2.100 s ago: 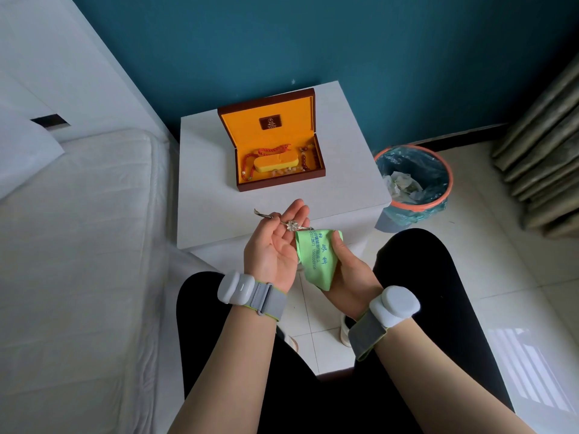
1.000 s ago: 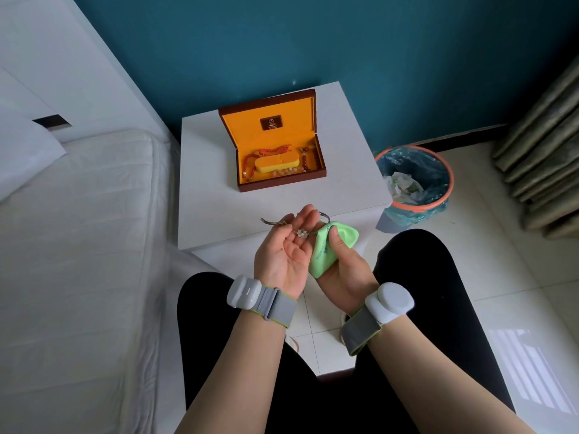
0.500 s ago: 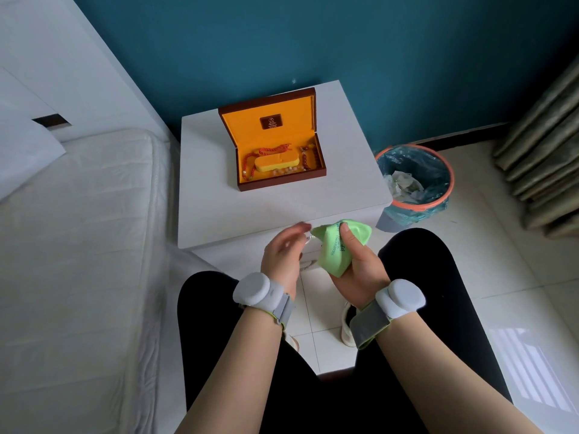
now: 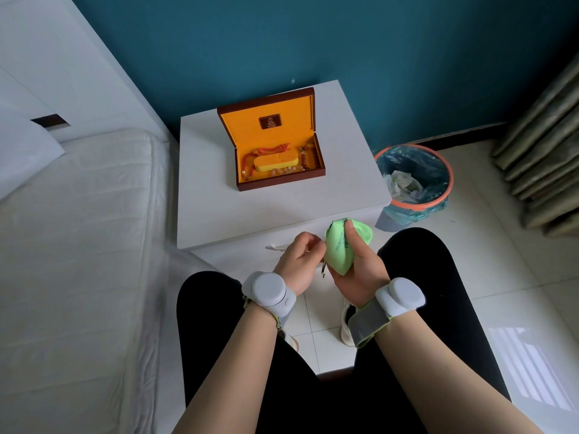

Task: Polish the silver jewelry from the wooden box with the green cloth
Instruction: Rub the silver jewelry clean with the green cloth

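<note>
left hand [image 4: 297,261] has rolled over since 2 s ago: then palm up with the silver jewelry lying open on it, now back of hand up, fingers curled in around the piece. only a thin dark end of the silver jewelry [image 4: 323,271] shows, hanging between the two hands; the rest is hidden, can't tell how it sits in the grip. right hand [image 4: 357,267] was pinching the green cloth [image 4: 340,245] flat and dangling, now has it bunched in a fist, thumb pressed on top, cloth touching the left fingers. both hands sit a bit lower and closer to the body than before, in front of the nightstand's near edge, over the gap between the knees.

wooden box [image 4: 272,142] unchanged: open, lid upright, orange lining, red and amber beads around a yellow pad, on the back half of the white nightstand [image 4: 219,214]. front half of the top is bare between box and near edge.

edges: bed [image 4: 78,245] tight against the nightstand's left side. bin [image 4: 413,177] with blue liner just beside its right side, on the floor. curtain [image 4: 545,151] far right, well apart. teal wall directly behind the nightstand. drawer handle [image 4: 275,247] on the front face just beside the left knuckles. open tile floor to the right of the right knee.
</note>
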Demonstrator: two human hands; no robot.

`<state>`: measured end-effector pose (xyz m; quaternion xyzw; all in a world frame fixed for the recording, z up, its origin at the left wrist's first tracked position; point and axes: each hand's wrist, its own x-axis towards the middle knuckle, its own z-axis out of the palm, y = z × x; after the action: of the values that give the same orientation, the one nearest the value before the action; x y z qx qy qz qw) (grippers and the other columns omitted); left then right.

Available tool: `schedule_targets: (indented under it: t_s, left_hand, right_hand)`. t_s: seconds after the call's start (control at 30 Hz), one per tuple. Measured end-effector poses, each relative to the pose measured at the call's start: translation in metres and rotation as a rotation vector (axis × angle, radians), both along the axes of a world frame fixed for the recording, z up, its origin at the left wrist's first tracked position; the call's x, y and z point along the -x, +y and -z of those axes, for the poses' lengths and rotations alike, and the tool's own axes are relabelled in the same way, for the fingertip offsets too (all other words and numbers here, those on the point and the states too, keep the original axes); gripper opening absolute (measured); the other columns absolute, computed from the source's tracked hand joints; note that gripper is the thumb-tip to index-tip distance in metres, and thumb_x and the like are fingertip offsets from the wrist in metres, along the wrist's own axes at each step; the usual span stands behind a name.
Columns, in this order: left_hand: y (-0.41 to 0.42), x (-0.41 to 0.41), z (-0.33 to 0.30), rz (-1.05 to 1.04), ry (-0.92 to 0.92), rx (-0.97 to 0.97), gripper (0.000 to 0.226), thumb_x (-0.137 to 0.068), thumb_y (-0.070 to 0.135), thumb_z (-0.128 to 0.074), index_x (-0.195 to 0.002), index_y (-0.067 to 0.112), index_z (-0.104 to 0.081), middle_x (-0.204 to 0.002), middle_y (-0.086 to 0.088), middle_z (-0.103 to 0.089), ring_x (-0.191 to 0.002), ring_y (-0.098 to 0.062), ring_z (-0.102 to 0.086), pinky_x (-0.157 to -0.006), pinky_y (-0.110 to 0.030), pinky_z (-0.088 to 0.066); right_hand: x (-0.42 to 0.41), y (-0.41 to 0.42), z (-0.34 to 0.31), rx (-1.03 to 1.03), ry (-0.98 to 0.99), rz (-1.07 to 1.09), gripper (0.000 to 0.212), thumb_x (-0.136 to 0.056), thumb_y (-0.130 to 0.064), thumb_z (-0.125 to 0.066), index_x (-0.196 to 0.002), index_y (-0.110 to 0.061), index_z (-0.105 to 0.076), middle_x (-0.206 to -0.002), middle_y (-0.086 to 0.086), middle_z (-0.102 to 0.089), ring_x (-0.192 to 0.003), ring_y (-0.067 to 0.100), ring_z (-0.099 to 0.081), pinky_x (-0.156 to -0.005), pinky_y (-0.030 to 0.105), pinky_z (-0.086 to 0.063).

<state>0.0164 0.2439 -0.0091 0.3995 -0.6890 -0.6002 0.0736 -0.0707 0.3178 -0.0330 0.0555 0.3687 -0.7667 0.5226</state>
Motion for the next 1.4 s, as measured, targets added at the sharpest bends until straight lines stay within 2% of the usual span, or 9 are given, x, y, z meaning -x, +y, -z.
schedule_targets:
  t_s: [0.17, 0.3, 0.47, 0.6, 0.7, 0.93, 1.03, 1.2, 1.4]
  left_hand:
    - [0.001, -0.001, -0.010, 0.109, 0.070, 0.011, 0.015, -0.086, 0.036, -0.054, -0.078, 0.025, -0.058, -0.068, -0.001, -0.057, -0.064, -0.015, -0.049, -0.066, -0.026, -0.042]
    - [0.001, -0.002, -0.015, 0.226, 0.086, 0.035, 0.018, -0.084, 0.025, -0.064, -0.093, 0.009, -0.068, -0.086, -0.013, -0.064, -0.077, -0.015, -0.056, -0.074, -0.025, -0.045]
    - [0.002, -0.003, -0.017, 0.216, 0.092, 0.057, 0.015, -0.087, 0.010, -0.060, -0.099, 0.010, -0.069, -0.097, -0.009, -0.069, -0.087, -0.013, -0.062, -0.085, -0.021, -0.046]
    - [0.001, -0.002, -0.014, 0.149, 0.070, 0.112, 0.010, -0.087, 0.014, -0.060, -0.088, 0.012, -0.069, -0.074, 0.003, -0.064, -0.069, -0.006, -0.057, -0.072, -0.015, -0.046]
    - [0.000, -0.003, -0.012, 0.147, 0.093, 0.118, 0.011, -0.086, 0.016, -0.061, -0.078, 0.021, -0.067, -0.066, 0.012, -0.063, -0.063, 0.004, -0.056, -0.064, -0.006, -0.043]
    - [0.001, -0.001, -0.012, 0.019, 0.204, -0.169, 0.027, -0.081, 0.019, -0.048, -0.065, 0.024, -0.069, -0.069, 0.004, -0.066, -0.074, -0.009, -0.061, -0.079, -0.024, -0.050]
    - [0.000, -0.001, -0.012, 0.098, 0.143, -0.041, 0.024, -0.078, 0.023, -0.044, -0.060, 0.015, -0.057, -0.063, 0.003, -0.056, -0.067, -0.013, -0.050, -0.073, -0.028, -0.042]
    - [0.003, -0.005, -0.017, 0.218, 0.146, 0.138, 0.036, -0.096, 0.010, -0.041, -0.060, 0.014, -0.040, -0.052, 0.010, -0.037, -0.052, -0.001, -0.034, -0.053, -0.014, -0.029]
    - [0.006, -0.002, -0.018, 0.188, 0.092, 0.114, 0.022, -0.093, 0.013, -0.051, -0.071, 0.015, -0.058, -0.064, 0.002, -0.056, -0.070, -0.013, -0.052, -0.075, -0.035, -0.047]
  right_hand:
    - [0.002, 0.000, 0.001, -0.133, 0.008, -0.002, 0.035, -0.075, -0.042, -0.065, -0.085, -0.009, -0.061, -0.073, 0.007, -0.060, -0.070, 0.021, -0.058, -0.072, 0.034, -0.046]
    - [0.004, 0.000, -0.002, -0.075, -0.039, -0.005, 0.033, -0.083, -0.038, -0.059, -0.090, -0.006, -0.058, -0.084, 0.013, -0.056, -0.088, 0.030, -0.054, -0.096, 0.045, -0.041]
    - [0.005, 0.002, -0.004, -0.047, -0.030, -0.030, 0.034, -0.078, -0.038, -0.060, -0.091, -0.007, -0.058, -0.086, 0.012, -0.057, -0.092, 0.030, -0.055, -0.102, 0.045, -0.039]
    - [0.004, 0.004, -0.005, -0.036, 0.046, -0.102, 0.031, -0.074, -0.030, -0.065, -0.090, -0.004, -0.061, -0.081, 0.012, -0.064, -0.083, 0.029, -0.063, -0.082, 0.037, -0.052]
    - [0.005, 0.003, -0.005, -0.063, 0.086, -0.123, 0.028, -0.076, -0.024, -0.066, -0.092, -0.001, -0.059, -0.081, 0.015, -0.064, -0.083, 0.031, -0.063, -0.084, 0.039, -0.051]
    - [0.007, 0.003, -0.003, -0.019, 0.073, -0.080, 0.020, -0.085, -0.019, -0.057, -0.070, -0.011, -0.068, -0.069, 0.006, -0.063, -0.064, 0.018, -0.062, -0.064, 0.029, -0.047]
    - [0.005, 0.003, -0.003, -0.016, 0.061, -0.086, 0.017, -0.084, -0.022, -0.057, -0.078, -0.007, -0.057, -0.065, 0.006, -0.059, -0.059, 0.019, -0.059, -0.058, 0.029, -0.047]
    - [0.007, 0.001, -0.004, -0.061, -0.008, -0.027, 0.017, -0.092, -0.024, -0.053, -0.080, -0.011, -0.055, -0.063, 0.003, -0.058, -0.059, 0.015, -0.059, -0.058, 0.028, -0.047]
    - [0.008, -0.003, -0.007, -0.026, 0.027, -0.009, 0.026, -0.094, -0.030, -0.048, -0.077, -0.009, -0.050, -0.062, 0.005, -0.053, -0.052, 0.018, -0.051, -0.051, 0.030, -0.038]
